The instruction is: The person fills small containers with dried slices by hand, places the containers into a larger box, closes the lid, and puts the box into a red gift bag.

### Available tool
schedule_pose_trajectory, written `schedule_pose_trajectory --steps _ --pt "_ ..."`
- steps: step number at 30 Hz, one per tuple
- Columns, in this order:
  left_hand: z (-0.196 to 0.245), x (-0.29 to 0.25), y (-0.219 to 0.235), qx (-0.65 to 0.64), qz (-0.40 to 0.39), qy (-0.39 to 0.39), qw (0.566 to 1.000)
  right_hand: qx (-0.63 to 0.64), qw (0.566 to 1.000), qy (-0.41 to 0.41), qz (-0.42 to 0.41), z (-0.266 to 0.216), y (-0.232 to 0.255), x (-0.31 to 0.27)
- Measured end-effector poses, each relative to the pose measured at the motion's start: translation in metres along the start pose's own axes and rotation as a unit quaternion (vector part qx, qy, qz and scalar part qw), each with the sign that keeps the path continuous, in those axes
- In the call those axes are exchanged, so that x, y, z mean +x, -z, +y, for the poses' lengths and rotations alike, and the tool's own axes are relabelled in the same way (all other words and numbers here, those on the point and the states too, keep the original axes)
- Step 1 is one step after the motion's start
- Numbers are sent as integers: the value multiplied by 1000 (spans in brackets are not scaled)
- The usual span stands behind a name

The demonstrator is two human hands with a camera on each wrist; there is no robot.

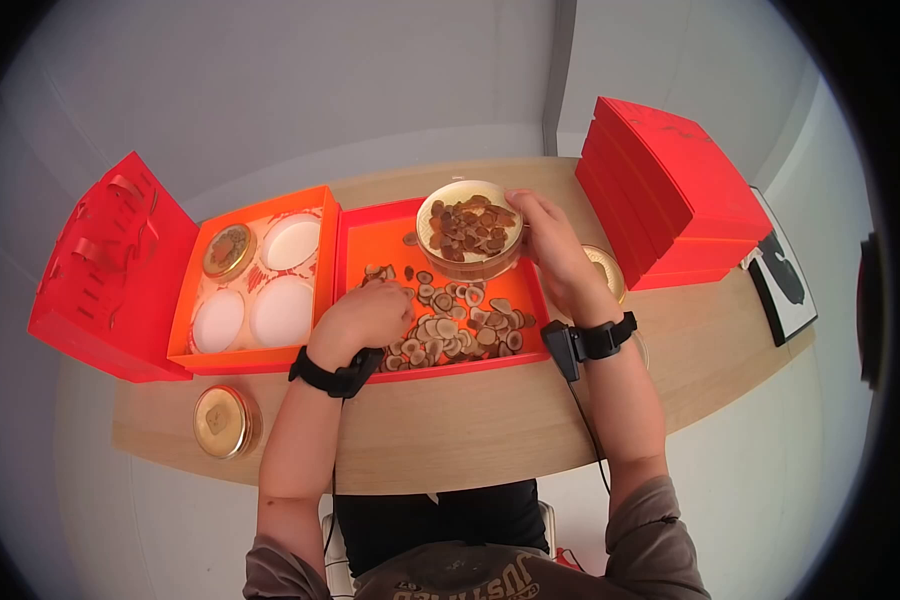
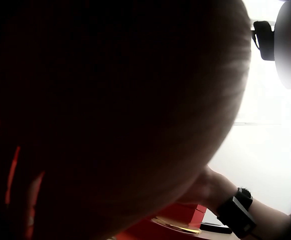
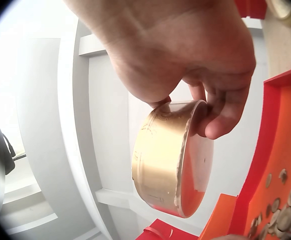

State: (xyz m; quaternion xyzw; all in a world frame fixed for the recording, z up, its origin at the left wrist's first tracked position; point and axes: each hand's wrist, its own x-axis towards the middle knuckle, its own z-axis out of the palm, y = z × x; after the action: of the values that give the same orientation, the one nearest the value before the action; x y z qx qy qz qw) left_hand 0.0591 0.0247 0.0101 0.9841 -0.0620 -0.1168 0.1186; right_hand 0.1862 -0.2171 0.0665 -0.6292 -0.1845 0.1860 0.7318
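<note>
My right hand [image 1: 558,245] grips a round gold tin [image 3: 158,155] by its rim, thumb on the outer wall and fingers over the edge. In the head view the tin is raised over the back right of a red-and-orange tray [image 1: 370,240], with brown dried slices [image 1: 470,225] inside it. Many paler round dried slices [image 1: 450,335] lie spread in the tray. Over the tray's left part, my left hand [image 1: 370,315] has its fingers bent down among the slices, a few showing right at its fingertips. Whether it pinches any I cannot tell; the left wrist view is mostly dark.
Left of the tray, an orange box [image 1: 255,270] has round white hollows, one holding a gold-lidded tin [image 1: 229,251]. A red gift bag [image 1: 115,275] stands beside it. Another tin [image 1: 222,422] sits near the front left edge. Stacked red boxes [image 1: 660,195] rise at right.
</note>
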Motion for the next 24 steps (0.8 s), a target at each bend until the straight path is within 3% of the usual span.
schedule_pose_trajectory --steps 3,16,18,24 --pt "10 -3 12 -11 -51 35 998 0 1000 -1 2 -1 -1 -1" --pt "10 -1 8 -34 -30 25 999 -1 1000 3 1 0 -1 0" --pt "18 -5 17 -51 -79 52 994 -3 1000 2 4 -1 -2 -1" --pt "16 -4 16 -30 -89 50 994 -8 1000 3 8 0 -2 -1"
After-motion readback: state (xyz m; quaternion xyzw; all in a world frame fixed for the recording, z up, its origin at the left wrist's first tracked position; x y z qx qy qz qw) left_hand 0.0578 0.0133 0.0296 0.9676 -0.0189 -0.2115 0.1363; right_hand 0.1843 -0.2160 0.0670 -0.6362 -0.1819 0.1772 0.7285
